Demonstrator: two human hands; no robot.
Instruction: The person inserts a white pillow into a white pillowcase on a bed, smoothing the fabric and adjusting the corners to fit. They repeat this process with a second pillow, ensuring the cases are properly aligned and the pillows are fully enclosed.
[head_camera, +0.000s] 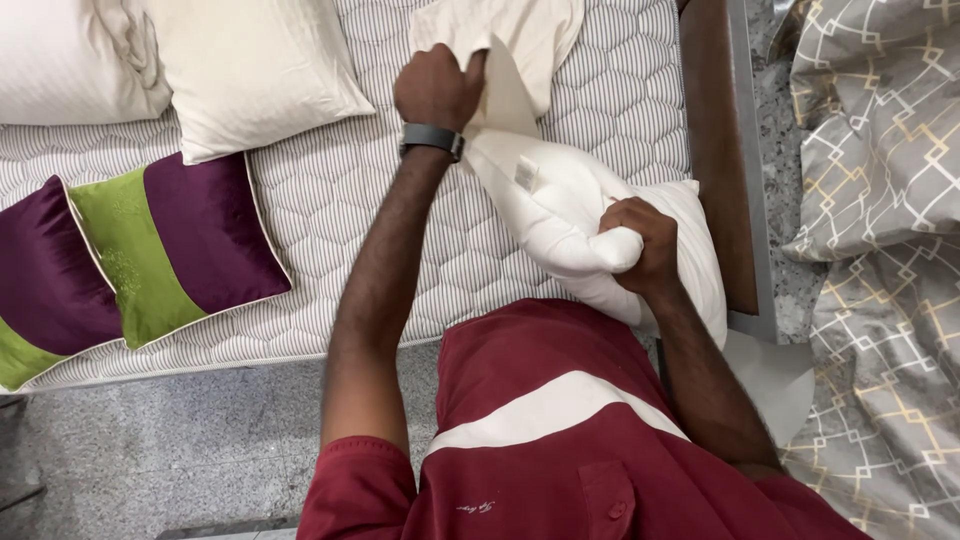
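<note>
My left hand (438, 88), with a dark band on its wrist, is closed on the edge of a cream pillowcase (525, 45) that lies stretched over the striped quilted mattress (330, 200). My right hand (640, 245) grips a bunched corner of a white pillow (560, 200), squeezing it into a tight lump. The pillow leans against my body at the bed's edge, and its upper end meets the mouth of the pillowcase. A small white tag shows on the pillow near its seam.
Two cream pillows (250, 70) lie at the mattress's far left. Two purple-and-green cushions (150, 245) sit nearer the front edge. A brown wooden bed frame (715, 150) runs along the right side, with a grey patterned sheet (880, 200) crumpled on the speckled floor (150, 460).
</note>
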